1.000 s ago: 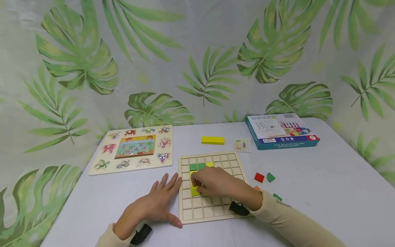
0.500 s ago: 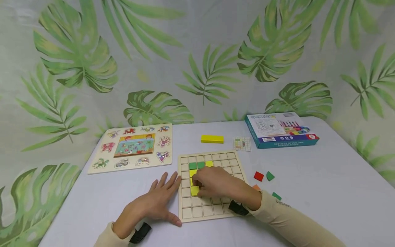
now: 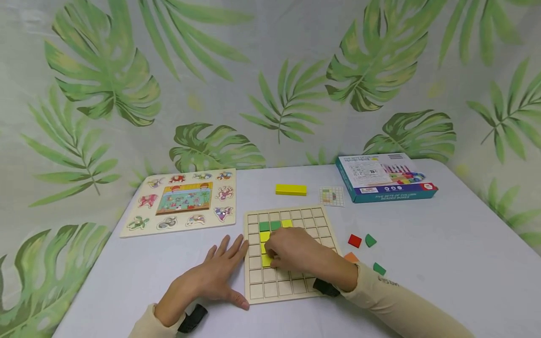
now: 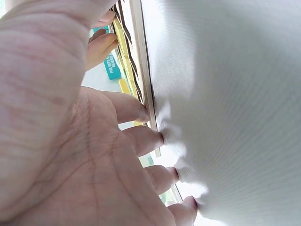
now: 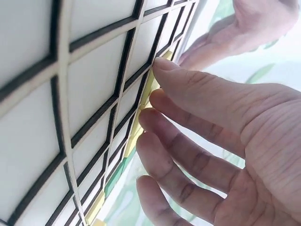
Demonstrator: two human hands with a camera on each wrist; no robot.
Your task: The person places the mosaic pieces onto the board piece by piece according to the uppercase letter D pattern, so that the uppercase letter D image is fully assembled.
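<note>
My left hand (image 3: 220,279) lies flat with fingers spread, its fingertips and thumb at the left edge of the wooden grid board (image 3: 255,291). In the left wrist view its fingertips (image 4: 157,139) touch the cloth along the board's side. My right hand (image 3: 296,251) is over the board, thumb and index finger pinching at a square yellow tile (image 3: 266,261) set in the grid; the fingers partly cover it. In the right wrist view the thumb and index fingertips (image 5: 164,64) meet this yellow row. Green tiles (image 3: 264,226) and another yellow tile (image 3: 287,223) sit above in the grid.
Right of the board lie a red tile (image 3: 354,241), green quarter-round pieces (image 3: 370,240) and an orange piece (image 3: 351,257). Behind are a yellow bar (image 3: 290,190), a pattern card (image 3: 331,196) and a teal box (image 3: 393,195). A sea-animal puzzle (image 3: 145,220) lies back left.
My right fingers have shifted slightly over the yellow tiles, and more of the yellow column shows beside them. My left hand stays in place.
</note>
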